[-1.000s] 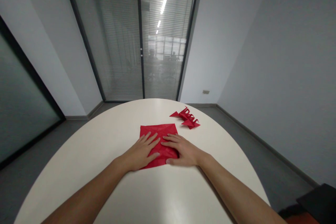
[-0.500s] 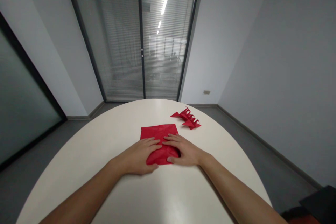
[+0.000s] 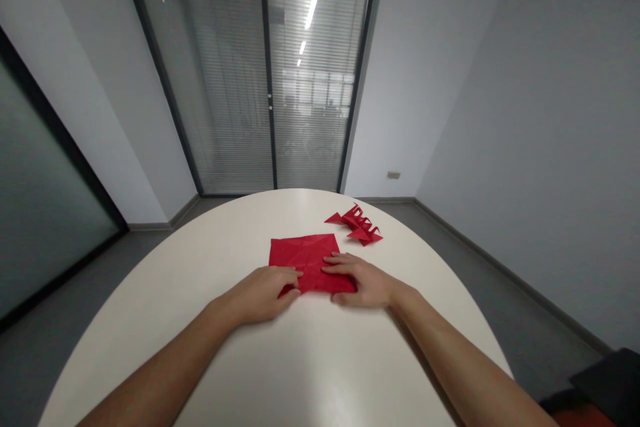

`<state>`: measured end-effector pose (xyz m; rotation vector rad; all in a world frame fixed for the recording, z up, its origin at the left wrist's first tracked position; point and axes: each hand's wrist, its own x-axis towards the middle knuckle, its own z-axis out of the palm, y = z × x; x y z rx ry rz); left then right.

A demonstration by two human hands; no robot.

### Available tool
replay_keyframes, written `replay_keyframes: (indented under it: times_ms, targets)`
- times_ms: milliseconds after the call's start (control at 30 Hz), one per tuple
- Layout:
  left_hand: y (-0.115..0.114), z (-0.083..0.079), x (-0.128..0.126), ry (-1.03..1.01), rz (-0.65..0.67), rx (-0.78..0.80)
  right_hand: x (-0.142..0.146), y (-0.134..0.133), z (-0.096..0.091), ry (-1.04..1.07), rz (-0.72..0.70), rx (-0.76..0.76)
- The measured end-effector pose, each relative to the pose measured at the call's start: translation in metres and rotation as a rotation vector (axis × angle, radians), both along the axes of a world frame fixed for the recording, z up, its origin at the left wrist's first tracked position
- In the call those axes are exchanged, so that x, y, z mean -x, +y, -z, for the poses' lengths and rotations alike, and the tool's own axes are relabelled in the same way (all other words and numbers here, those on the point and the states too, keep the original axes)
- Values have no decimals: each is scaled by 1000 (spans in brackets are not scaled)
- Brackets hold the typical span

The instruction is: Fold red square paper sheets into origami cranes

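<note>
A creased sheet of red paper (image 3: 305, 252) lies on the white round table, its near edge curled up off the tabletop. My left hand (image 3: 267, 292) is closed at the near left corner, with fingers bent over the paper and the thumb at its near edge. At the near right corner, my right hand (image 3: 367, 281) has its fingers stretched over the top and its thumb at the near edge, with paper between them. The thumbs' exact contact is hard to see. Beyond my right hand stand several folded red paper cranes (image 3: 361, 225), close together.
The white table (image 3: 215, 250) has a rounded far edge. Behind it stands a glass partition with blinds (image 3: 310, 140). Grey walls are on both sides, and a dark object (image 3: 607, 383) shows at the lower right.
The paper's near edge has come up and away from me. My left hand has closed from lying flat to gripping the corner. My right hand has shifted slightly right.
</note>
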<state>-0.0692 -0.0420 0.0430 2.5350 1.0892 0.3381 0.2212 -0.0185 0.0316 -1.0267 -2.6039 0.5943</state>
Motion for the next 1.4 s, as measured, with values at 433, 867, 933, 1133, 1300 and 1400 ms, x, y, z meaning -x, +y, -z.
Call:
replay_keyframes:
  times_ms: [433, 867, 933, 1133, 1300, 1400]
  targets:
    - [11, -6, 19, -128, -4, 225, -4, 2, 3, 69, 46, 46]
    - [21, 2, 25, -289, -218, 202, 9, 5, 8, 241, 266, 142]
    - [22, 3, 27, -329, -184, 246, 10, 7, 13, 251, 355, 124]
    - [27, 12, 22, -518, -158, 310, 9, 10, 19, 370, 318, 215]
    - [32, 22, 20, -645, -286, 300, 10, 10, 19, 464, 243, 221]
    - [33, 26, 20, -651, -381, 308, 11, 12, 20, 480, 258, 210]
